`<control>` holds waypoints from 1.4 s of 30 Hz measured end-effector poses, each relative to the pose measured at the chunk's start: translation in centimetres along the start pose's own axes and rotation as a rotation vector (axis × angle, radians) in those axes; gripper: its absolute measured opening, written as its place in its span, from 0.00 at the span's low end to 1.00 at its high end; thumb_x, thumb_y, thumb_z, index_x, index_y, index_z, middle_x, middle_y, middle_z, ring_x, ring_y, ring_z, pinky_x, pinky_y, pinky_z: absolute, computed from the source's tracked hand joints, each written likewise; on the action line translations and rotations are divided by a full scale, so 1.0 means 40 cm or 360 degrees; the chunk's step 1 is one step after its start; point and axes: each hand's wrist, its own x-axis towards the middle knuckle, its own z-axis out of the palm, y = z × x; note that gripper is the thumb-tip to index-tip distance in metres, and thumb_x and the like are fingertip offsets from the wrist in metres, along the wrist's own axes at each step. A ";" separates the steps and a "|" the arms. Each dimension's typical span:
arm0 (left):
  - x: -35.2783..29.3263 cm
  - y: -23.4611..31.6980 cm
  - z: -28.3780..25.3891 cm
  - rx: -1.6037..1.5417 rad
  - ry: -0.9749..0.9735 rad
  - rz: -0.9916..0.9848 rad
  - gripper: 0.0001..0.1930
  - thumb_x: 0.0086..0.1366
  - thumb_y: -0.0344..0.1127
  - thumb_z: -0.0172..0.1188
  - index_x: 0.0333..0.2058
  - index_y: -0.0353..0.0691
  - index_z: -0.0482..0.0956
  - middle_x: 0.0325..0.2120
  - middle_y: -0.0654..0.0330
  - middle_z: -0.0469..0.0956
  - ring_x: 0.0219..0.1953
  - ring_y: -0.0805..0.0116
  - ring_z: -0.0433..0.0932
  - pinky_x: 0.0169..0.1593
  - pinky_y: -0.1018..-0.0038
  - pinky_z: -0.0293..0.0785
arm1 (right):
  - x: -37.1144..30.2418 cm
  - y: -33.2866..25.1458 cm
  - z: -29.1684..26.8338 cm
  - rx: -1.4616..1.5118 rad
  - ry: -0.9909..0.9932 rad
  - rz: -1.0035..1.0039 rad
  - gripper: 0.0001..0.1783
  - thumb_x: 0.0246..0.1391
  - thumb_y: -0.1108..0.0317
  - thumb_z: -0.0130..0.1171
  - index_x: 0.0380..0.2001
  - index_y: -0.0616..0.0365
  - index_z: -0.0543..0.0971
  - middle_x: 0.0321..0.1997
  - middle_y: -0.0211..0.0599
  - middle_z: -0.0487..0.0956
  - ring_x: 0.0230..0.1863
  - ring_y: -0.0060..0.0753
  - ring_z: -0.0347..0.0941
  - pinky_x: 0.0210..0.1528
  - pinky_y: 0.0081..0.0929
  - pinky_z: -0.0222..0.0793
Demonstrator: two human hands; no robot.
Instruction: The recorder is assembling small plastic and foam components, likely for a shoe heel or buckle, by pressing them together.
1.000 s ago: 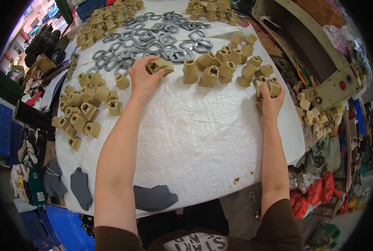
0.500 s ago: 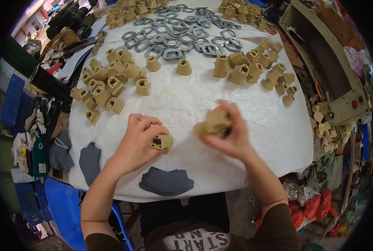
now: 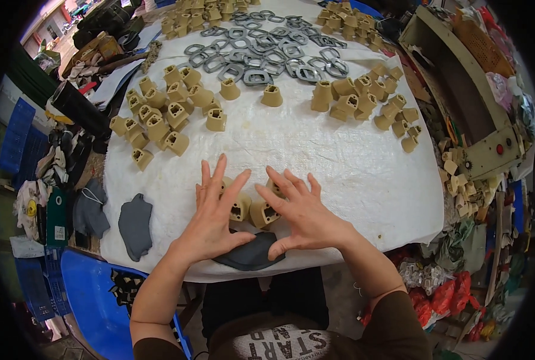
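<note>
Two tan blocks (image 3: pixel 252 211) under hands.

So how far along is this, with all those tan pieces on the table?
Done, as far as it shows: two tan blocks lie side by side at the near edge, beside a dark grey pad. In hand: the left hand and right hand rest flat over them, fingers spread. Left: heaps of tan blocks and grey metal rings lie farther back, untouched.
</note>
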 end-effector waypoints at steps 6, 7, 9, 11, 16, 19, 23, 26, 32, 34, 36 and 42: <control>-0.004 -0.025 -0.017 -0.0404 0.0246 0.0031 0.40 0.51 0.34 0.63 0.63 0.43 0.54 0.66 0.44 0.43 0.69 0.46 0.36 0.66 0.54 0.46 | -0.015 0.058 -0.011 0.0942 0.0547 0.0029 0.51 0.43 0.49 0.65 0.66 0.55 0.52 0.68 0.49 0.52 0.67 0.48 0.49 0.66 0.41 0.43; -0.004 -0.025 -0.021 -0.0295 0.0266 0.0006 0.38 0.52 0.34 0.61 0.62 0.42 0.55 0.65 0.43 0.46 0.69 0.46 0.39 0.66 0.56 0.47 | -0.021 0.069 -0.018 0.0932 0.0565 0.0047 0.51 0.43 0.49 0.65 0.66 0.55 0.52 0.68 0.49 0.52 0.67 0.48 0.49 0.66 0.41 0.43; 0.018 -0.015 -0.039 -0.0190 0.0269 0.0013 0.37 0.53 0.33 0.59 0.61 0.41 0.56 0.64 0.42 0.48 0.68 0.47 0.42 0.66 0.58 0.47 | -0.035 0.107 -0.046 0.0855 0.0809 0.0035 0.50 0.41 0.53 0.67 0.64 0.55 0.55 0.66 0.48 0.54 0.66 0.49 0.49 0.66 0.43 0.44; 0.052 0.005 -0.068 -0.0124 0.0313 0.0122 0.35 0.52 0.32 0.59 0.60 0.40 0.58 0.62 0.41 0.53 0.67 0.46 0.47 0.65 0.60 0.49 | -0.059 0.193 -0.059 0.0243 0.1112 0.0137 0.49 0.39 0.55 0.70 0.63 0.55 0.57 0.65 0.49 0.54 0.65 0.52 0.50 0.65 0.44 0.45; 0.272 0.136 -0.039 -0.0011 0.0098 0.0442 0.40 0.50 0.33 0.64 0.62 0.45 0.55 0.60 0.45 0.52 0.62 0.44 0.53 0.62 0.57 0.53 | -0.200 0.467 -0.175 -0.0230 0.1608 0.0887 0.52 0.35 0.54 0.72 0.64 0.46 0.57 0.66 0.49 0.49 0.66 0.54 0.46 0.63 0.52 0.46; 0.425 0.167 0.018 0.0098 0.0013 0.0356 0.42 0.51 0.34 0.64 0.63 0.50 0.52 0.61 0.46 0.49 0.62 0.44 0.50 0.61 0.52 0.52 | -0.223 0.556 -0.211 -0.0404 0.1665 0.1204 0.54 0.32 0.51 0.73 0.64 0.40 0.57 0.68 0.48 0.44 0.66 0.58 0.43 0.62 0.58 0.45; 0.606 0.196 0.079 0.0456 0.0139 0.0118 0.49 0.45 0.40 0.70 0.64 0.63 0.49 0.63 0.49 0.46 0.64 0.46 0.47 0.60 0.47 0.51 | -0.228 0.653 -0.252 -0.0657 0.1475 0.1208 0.58 0.26 0.46 0.75 0.64 0.34 0.57 0.69 0.47 0.40 0.67 0.66 0.39 0.61 0.62 0.45; 0.708 0.199 0.120 0.0478 0.0148 0.0025 0.54 0.39 0.44 0.73 0.64 0.66 0.50 0.63 0.50 0.46 0.64 0.47 0.46 0.57 0.43 0.53 | -0.206 0.691 -0.283 -0.0659 0.1214 0.1346 0.62 0.19 0.44 0.75 0.64 0.28 0.56 0.71 0.43 0.39 0.66 0.72 0.39 0.57 0.67 0.50; 0.777 0.194 0.165 0.0481 0.0142 0.0222 0.50 0.37 0.46 0.74 0.61 0.66 0.57 0.58 0.55 0.59 0.54 0.48 0.64 0.54 0.63 0.68 | -0.189 0.724 -0.317 -0.0373 0.0800 0.1384 0.55 0.23 0.45 0.74 0.62 0.27 0.61 0.71 0.42 0.41 0.62 0.63 0.50 0.54 0.61 0.58; 0.778 0.228 0.164 0.0576 0.0060 0.0245 0.47 0.38 0.46 0.74 0.60 0.65 0.61 0.57 0.55 0.60 0.52 0.50 0.65 0.53 0.62 0.69 | -0.187 0.719 -0.320 -0.0452 0.0796 0.1393 0.46 0.28 0.46 0.71 0.57 0.30 0.68 0.68 0.41 0.47 0.57 0.53 0.57 0.51 0.56 0.59; 0.783 0.220 0.177 0.0702 0.0032 0.0319 0.31 0.39 0.48 0.73 0.47 0.60 0.76 0.56 0.60 0.61 0.47 0.54 0.67 0.49 0.62 0.70 | -0.190 0.733 -0.325 -0.0446 0.0802 0.1358 0.44 0.28 0.45 0.71 0.56 0.31 0.70 0.66 0.41 0.50 0.57 0.53 0.56 0.52 0.55 0.58; 0.816 0.214 0.155 0.0446 -0.0111 0.0198 0.23 0.40 0.48 0.73 0.38 0.52 0.82 0.54 0.60 0.61 0.49 0.57 0.67 0.52 0.64 0.68 | -0.231 0.808 -0.335 -0.0266 0.0955 0.0992 0.32 0.31 0.51 0.67 0.47 0.39 0.77 0.60 0.42 0.57 0.53 0.46 0.63 0.51 0.46 0.59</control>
